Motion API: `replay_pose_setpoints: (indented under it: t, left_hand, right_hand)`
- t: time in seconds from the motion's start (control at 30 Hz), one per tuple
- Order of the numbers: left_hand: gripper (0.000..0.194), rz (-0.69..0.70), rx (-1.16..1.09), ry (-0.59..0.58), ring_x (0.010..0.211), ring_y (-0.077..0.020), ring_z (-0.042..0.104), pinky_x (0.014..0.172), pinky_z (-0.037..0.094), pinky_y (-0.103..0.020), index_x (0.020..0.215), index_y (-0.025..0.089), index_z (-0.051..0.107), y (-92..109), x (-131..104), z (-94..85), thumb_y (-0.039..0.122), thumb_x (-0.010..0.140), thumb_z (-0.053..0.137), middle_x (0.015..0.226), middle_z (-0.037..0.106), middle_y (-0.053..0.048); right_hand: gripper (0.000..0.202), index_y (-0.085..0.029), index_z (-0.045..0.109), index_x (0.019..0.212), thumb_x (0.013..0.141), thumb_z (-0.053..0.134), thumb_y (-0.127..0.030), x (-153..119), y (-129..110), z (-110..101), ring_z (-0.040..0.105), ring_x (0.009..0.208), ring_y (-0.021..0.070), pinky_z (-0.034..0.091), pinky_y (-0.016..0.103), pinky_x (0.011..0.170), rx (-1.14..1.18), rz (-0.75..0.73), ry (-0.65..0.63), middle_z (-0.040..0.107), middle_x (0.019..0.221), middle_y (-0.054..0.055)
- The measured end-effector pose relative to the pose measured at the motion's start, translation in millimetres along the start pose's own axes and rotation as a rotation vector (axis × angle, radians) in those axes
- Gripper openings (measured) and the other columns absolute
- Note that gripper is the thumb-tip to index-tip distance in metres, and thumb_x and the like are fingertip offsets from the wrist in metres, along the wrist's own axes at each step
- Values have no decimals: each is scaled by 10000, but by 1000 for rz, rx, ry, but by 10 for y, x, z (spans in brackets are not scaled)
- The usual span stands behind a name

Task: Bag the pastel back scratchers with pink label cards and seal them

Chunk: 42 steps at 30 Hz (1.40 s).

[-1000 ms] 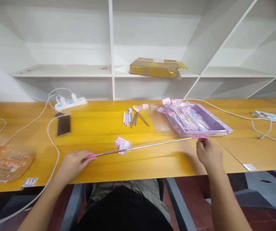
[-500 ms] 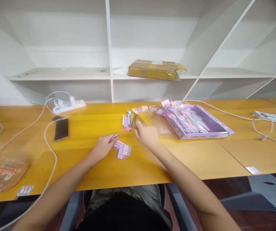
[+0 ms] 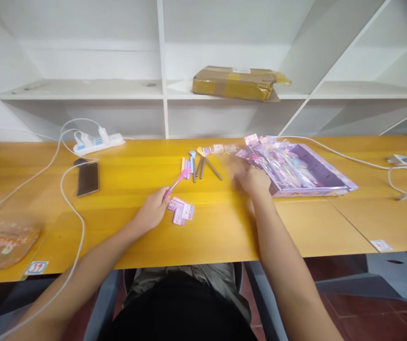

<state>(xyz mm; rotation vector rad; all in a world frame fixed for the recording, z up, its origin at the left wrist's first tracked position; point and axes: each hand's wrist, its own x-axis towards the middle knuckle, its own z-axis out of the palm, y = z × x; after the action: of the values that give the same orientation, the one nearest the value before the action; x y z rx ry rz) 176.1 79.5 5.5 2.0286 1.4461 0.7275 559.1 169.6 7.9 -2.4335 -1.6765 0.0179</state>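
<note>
My left hand [image 3: 154, 207] is closed around the handle of a pink back scratcher [image 3: 179, 178], whose claw points away toward the back. My right hand [image 3: 255, 179] is at the near left corner of a purple display box [image 3: 319, 190]; its fingers are blurred, and I cannot tell what they hold. Packaged items in clear bags [image 3: 278, 163] fill the left part of that box. Beyond the pink claw lie a blue back scratcher [image 3: 193, 166], a yellow one [image 3: 199, 158] and a purple one [image 3: 207, 154], beside several pastel sticks [image 3: 183, 164]. Small purple cards [image 3: 180, 211] lie right of my left hand.
A phone [image 3: 88, 179] and a white power strip [image 3: 99, 144] lie at the left, with loose cables. An orange plastic package [image 3: 4, 241] sits at the left edge. Clear wrappers [image 3: 224, 148] lie behind the scratchers. A taped carton [image 3: 237, 83] rests on the shelf.
My right hand has moved right, from beside the scratchers to the purple box. My left hand still holds the pink back scratcher, its claw now tilted further upward. The view has shifted slightly.
</note>
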Motion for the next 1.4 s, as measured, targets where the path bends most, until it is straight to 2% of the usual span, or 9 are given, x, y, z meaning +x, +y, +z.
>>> replay_pose_setpoints:
  t: [0.17,0.33,0.5,0.67,0.87,1.03,1.2,1.3,1.4]
  left_hand:
    - [360,-15,-16,-30,1029,-275,709,912,519,-402,1356,210,571,11,-22,24,410,1112,400,1122,749,-90]
    - [341,-12,-52,17,1002,-277,705,924,513,-424,1370,204,519,-23,-7,9,370,1089,422,1047,728,-81]
    - [291,6,-218,50,844,-208,653,840,499,-357,1345,232,454,-35,-6,13,373,1090,456,900,652,-1]
    - [265,79,-290,-64,854,-193,609,811,480,-326,1131,225,680,32,-6,-23,449,1048,566,951,661,-28]
    - [380,113,-395,-147,844,-217,623,787,507,-335,1030,175,781,49,-23,110,527,886,785,913,690,-52]
    - [332,48,-512,-60,812,-246,658,756,539,-349,864,171,769,74,-47,157,496,844,837,789,713,-49]
    - [265,113,-509,-96,912,-277,700,805,577,-365,828,187,799,164,-75,142,448,840,841,832,739,-71]
    - [246,137,-511,-127,955,-271,710,847,588,-376,810,189,803,197,-96,175,427,868,812,928,755,-93]
    - [270,117,-562,-64,966,-256,716,849,599,-369,788,177,780,160,-84,189,433,849,839,1043,757,-109]
  right_hand:
    - [401,-70,716,1280,1043,534,-337,-28,-12,-15,691,1166,348,520,423,973,35,-45,51,721,1244,262]
    - [423,-98,792,1154,1058,426,-286,-39,-18,-6,674,1086,330,505,410,902,117,-114,183,698,1267,262]
    - [334,-163,773,1086,1044,493,-340,-138,-210,-24,665,856,258,490,360,817,557,-387,215,759,967,133]
    - [373,-219,744,1101,1048,556,-537,-589,-670,81,536,618,178,439,309,623,1094,-580,-73,671,775,20]
    - [374,-270,617,1091,989,688,-623,-1196,-1115,252,605,767,177,506,307,727,1335,-785,-455,666,890,7]
    - [421,-273,517,996,1004,646,-674,-1227,-1200,306,547,729,161,493,289,705,1514,-636,-459,592,817,-26]
    - [521,-256,641,1104,841,843,-657,-1157,-1239,309,644,766,168,549,300,727,1509,-602,-702,687,868,-16]
    - [433,-218,719,960,841,857,-611,-1173,-1258,290,676,808,178,584,318,775,1489,-597,-700,730,880,12]
    - [396,-220,746,905,800,897,-571,-1113,-1212,258,662,798,173,598,304,731,1569,-478,-588,731,887,11]
